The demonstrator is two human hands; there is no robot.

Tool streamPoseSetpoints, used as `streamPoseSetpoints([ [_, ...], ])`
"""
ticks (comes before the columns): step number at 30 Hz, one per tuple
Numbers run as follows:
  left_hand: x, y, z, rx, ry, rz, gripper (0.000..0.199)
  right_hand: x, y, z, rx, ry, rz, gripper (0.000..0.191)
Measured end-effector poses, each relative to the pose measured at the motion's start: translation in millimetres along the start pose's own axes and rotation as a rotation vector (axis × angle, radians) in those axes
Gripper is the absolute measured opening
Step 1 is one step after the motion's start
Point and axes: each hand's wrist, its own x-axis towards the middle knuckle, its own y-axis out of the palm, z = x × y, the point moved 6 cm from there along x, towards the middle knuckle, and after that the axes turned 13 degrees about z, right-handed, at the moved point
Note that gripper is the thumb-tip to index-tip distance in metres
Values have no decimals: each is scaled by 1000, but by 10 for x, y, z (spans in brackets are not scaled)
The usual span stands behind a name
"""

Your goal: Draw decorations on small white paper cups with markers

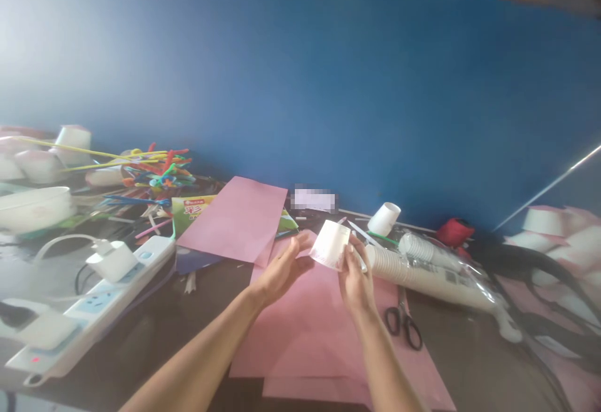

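Note:
A white paper cup (330,246), upside down and slightly tilted, is held in my right hand (355,271), with the fingers along its right side. My left hand (285,268) is just left of the cup, its fingers apart and nothing in them. Beneath both hands lie overlapping pink paper sheets (300,337). Black-handled scissors (404,324) rest on the pink paper, right of my right forearm.
Colourful pipe cleaners (162,171) and a white power strip (98,305) are at the left. Stacked paper cups in plastic (436,277) lie at the right, near a single cup (384,218). A blue wall (328,86) stands behind.

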Motion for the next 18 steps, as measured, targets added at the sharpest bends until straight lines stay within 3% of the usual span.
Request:
streamPoseSetpoints([
  [5, 22, 148, 98, -178, -135, 139, 62, -22, 13, -5, -143, -20, -3, 47],
  [13, -38, 121, 92, -219, -145, 95, 38, -45, 56, 35, -222, -70, -21, 49],
  [18, -36, 67, 18, -208, -92, 39, 35, -23, 65, 179, 34, -180, -20, 50],
])
